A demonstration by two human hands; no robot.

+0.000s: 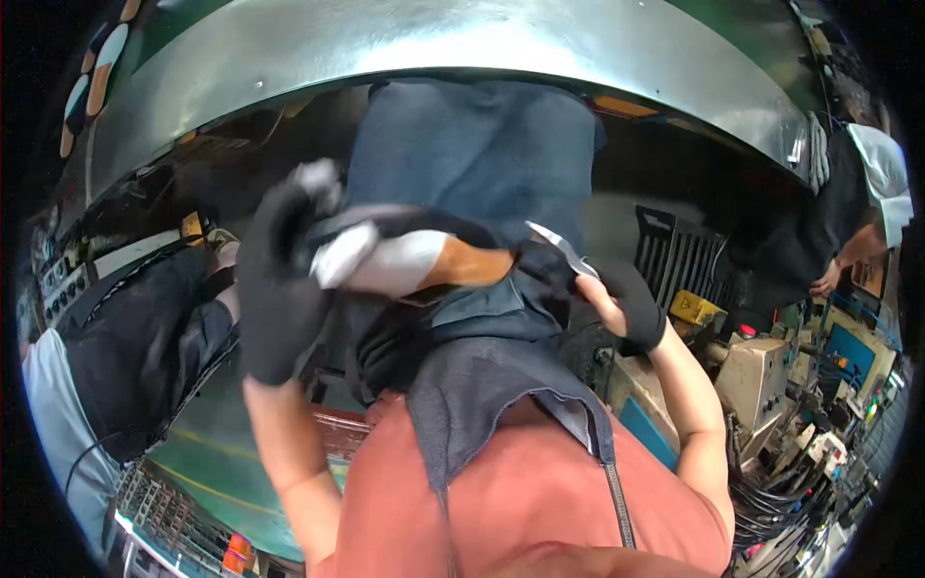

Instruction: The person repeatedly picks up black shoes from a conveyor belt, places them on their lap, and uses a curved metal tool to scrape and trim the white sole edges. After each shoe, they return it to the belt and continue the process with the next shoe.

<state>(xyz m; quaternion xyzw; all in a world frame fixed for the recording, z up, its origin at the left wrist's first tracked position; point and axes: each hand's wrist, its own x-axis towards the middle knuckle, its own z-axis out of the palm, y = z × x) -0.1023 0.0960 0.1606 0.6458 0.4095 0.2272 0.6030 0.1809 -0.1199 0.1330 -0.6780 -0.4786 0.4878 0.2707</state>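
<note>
While machinery (756,380) stands rightward (metal bench (482,43) ahead), left fingers (344,254) grip a shoe (429,262), right fingers (604,305) a blade (561,245).

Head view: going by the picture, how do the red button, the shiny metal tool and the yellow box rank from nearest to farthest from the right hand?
From the right hand:
1. shiny metal tool, in its grip
2. yellow box, just right
3. red button, farther right, atop a beige box

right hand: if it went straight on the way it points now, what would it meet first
Beyond the pointed metal tool it holds, the right hand would probably meet the dark blue cloth over the lap first, though depth is unclear here.
</note>
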